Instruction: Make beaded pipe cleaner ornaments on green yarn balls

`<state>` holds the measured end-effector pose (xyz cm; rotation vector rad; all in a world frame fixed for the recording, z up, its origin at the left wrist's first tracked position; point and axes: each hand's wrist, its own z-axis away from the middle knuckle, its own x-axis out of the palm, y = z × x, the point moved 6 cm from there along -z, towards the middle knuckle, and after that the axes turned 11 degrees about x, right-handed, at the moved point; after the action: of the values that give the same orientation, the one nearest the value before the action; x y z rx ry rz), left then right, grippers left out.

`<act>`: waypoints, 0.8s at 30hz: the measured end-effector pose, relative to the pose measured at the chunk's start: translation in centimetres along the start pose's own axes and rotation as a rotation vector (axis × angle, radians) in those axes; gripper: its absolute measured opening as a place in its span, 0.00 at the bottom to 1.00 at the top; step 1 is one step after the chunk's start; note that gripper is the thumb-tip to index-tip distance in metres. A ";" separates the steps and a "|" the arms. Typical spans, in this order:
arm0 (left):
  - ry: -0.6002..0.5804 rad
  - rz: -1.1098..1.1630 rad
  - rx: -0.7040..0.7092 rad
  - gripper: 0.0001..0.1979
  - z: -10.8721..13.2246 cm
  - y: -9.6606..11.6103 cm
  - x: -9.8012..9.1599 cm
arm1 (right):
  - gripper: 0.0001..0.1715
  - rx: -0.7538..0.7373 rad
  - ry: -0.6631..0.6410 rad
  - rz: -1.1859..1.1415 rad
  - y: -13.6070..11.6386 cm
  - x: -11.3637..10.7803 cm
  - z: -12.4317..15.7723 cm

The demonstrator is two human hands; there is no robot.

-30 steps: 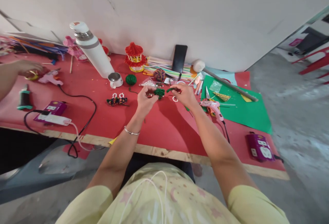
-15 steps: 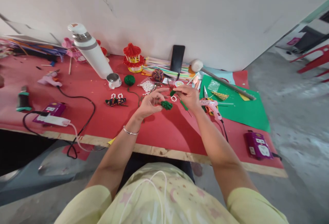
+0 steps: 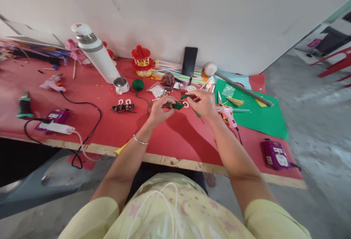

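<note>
Over the red-covered table, my left hand is closed in a pinch on a dark green knitted yarn piece. My right hand pinches a second small green yarn piece, a little above and right of the first. A ring of white beads shows beside the left hand's piece; whether they touch, I cannot tell. Behind the hands are a bag of white beads, a green yarn ball with its loose strand, and a multicoloured yarn ball.
A white bottle and metal cup stand left, with a beaded yarn piece nearer. Right are a pink glue gun, green sheet and purple power box. A phone leans on the wall; a black cord crosses the left.
My left hand has moved slightly away from me, bringing its green piece up beside the bead ring. My right hand's green piece has shifted up a little.
</note>
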<state>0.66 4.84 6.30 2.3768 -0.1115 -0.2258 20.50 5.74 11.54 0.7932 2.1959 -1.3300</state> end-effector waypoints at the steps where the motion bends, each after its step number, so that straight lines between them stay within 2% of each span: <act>1: 0.008 -0.019 0.011 0.11 0.0 0.0 0.0 | 0.12 -0.022 0.002 0.036 -0.4 -0.1 0.0; 9: 0.060 -0.083 -0.004 0.12 0.2 -0.7 -0.1 | 0.12 -0.105 -0.005 0.381 -3.3 -0.5 0.9; 14: 0.011 -0.121 0.053 0.13 0.1 -0.4 0.1 | 0.14 -0.082 -0.045 0.509 -4.2 -0.2 1.0; 18: 0.019 -0.138 0.080 0.12 0.0 0.0 0.0 | 0.16 -0.097 -0.079 0.564 -4.6 0.0 1.0; 24: 0.076 -0.138 -0.050 0.12 0.2 -0.8 -0.4 | 0.14 -0.131 -0.126 0.520 -5.4 -0.1 1.2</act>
<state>0.28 5.40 5.67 2.3424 0.0936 -0.2012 17.00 2.66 14.58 1.0994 1.7877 -0.9385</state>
